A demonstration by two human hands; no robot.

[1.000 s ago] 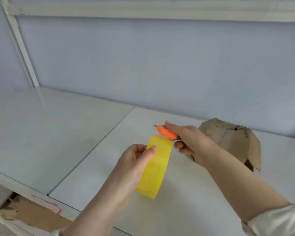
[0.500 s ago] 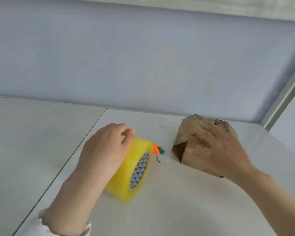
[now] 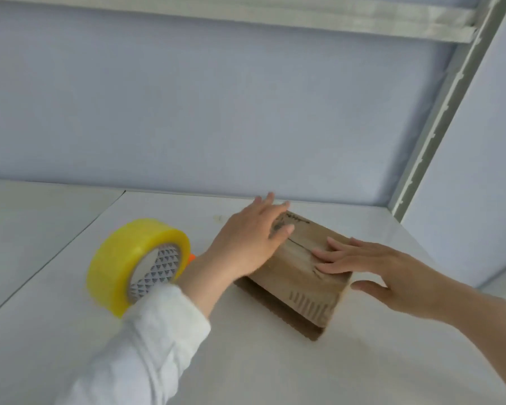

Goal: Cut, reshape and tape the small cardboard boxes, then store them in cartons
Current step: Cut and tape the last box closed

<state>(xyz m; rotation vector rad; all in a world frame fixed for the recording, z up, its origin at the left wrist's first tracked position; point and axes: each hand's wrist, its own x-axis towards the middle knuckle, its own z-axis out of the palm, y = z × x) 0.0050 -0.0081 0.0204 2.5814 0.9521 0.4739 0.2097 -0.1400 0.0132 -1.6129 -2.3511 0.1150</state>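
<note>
White table (image 3: 275, 369) meets blue wall (image 3: 216, 112). Left grip (image 3: 246, 244) and right grip (image 3: 371, 267), fingers straight, press the cardboard box (image 3: 301, 276) near its far edge

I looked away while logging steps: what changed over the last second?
The left hand set the yellow tape roll on the table, let go and moved right onto the cardboard box. The right hand put down the orange cutter and lies flat on the box. The box remains on the table.
</note>
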